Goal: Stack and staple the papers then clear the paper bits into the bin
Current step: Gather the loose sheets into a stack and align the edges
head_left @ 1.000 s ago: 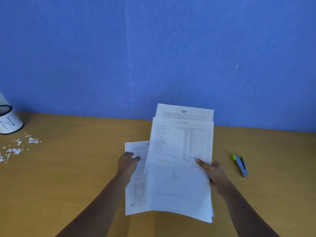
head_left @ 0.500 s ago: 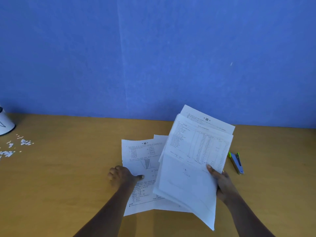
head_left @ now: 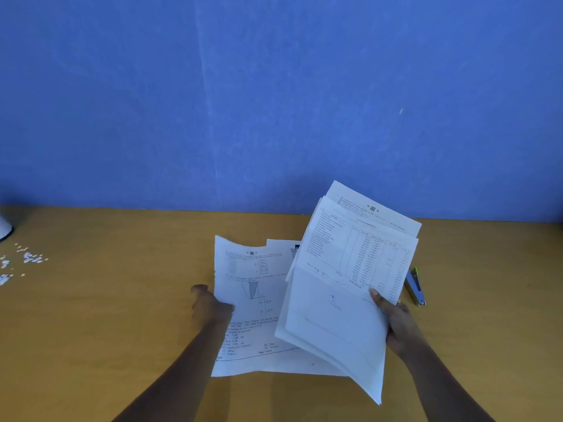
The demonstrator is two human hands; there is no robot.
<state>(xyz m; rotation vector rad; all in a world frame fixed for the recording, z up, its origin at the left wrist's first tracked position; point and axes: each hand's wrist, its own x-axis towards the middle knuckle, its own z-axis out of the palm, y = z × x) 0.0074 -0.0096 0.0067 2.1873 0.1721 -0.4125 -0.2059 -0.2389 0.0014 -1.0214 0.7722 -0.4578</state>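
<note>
With my right hand (head_left: 393,318) gripping the fanned stack (head_left: 341,300) by one edge and my left hand (head_left: 210,306) pinching a loose sheet (head_left: 253,300), pages could slip out.

Single view: head camera, worn, wide-angle. It faces forward and down, across the desk (head_left: 91,330) toward the blue wall (head_left: 274,102). Wall fills the upper half of the frame; the desk's far edge runs nearly level just below mid-height. Both forearms enter at the bottom edge. Left hand (head_left: 210,306), right hand (head_left: 396,321) and papers (head_left: 341,315) sit low centre, nearest the lens. Stapler (head_left: 415,287) lies right of centre, farther off. Bits (head_left: 30,257) lie at the far left margin; a white object (head_left: 4,228) above them is cut by the frame edge.
</note>
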